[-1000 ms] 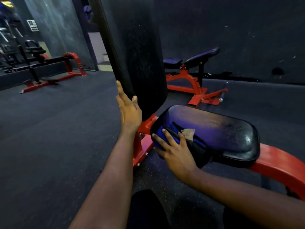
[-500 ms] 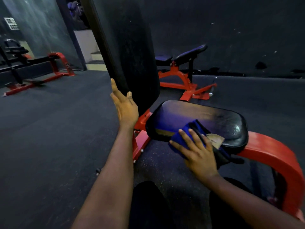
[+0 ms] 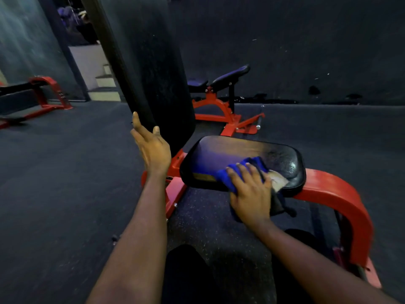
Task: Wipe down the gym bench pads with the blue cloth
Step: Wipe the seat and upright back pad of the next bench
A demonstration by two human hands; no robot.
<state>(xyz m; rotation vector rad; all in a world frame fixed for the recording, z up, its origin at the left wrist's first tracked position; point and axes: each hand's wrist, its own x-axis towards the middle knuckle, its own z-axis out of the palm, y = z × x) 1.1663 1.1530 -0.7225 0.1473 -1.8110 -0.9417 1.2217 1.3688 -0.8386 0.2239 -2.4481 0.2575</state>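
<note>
At the near edge of the seat pad [image 3: 241,150], the blue cloth [image 3: 228,176] is pressed down by the right hand [image 3: 252,194]. Its fingers are spread and nearly straight on top of the cloth, which is pinned flat rather than gripped. Part of the cloth is draped over that edge and hangs below it. A pale patch is seen just beside the thumb; whether it belongs to cloth or pad cannot be told. To the left of the seat pad, the left hand [image 3: 153,150] is held upright against the lower side edge of the back pad [image 3: 153,73], fingers straight, with nothing held.

The step in hand is judged to be the wiping of the seat pad, with the back pad steadied. The far half of the seat pad and its shiny right end appear not yet covered. A sweep away from the body under even pressure would be called for next, and afterwards the tall back pad would have to be wiped.

Under the seat pad a red frame [image 3: 341,198] is carried down to a dark speckled floor [image 3: 54,172]. Beyond the seat pad a second bench [image 3: 219,84] is stood before a dark wall [image 3: 306,51]. Far to its left another red frame [image 3: 43,88] and pale steps [image 3: 103,84] are seen.
</note>
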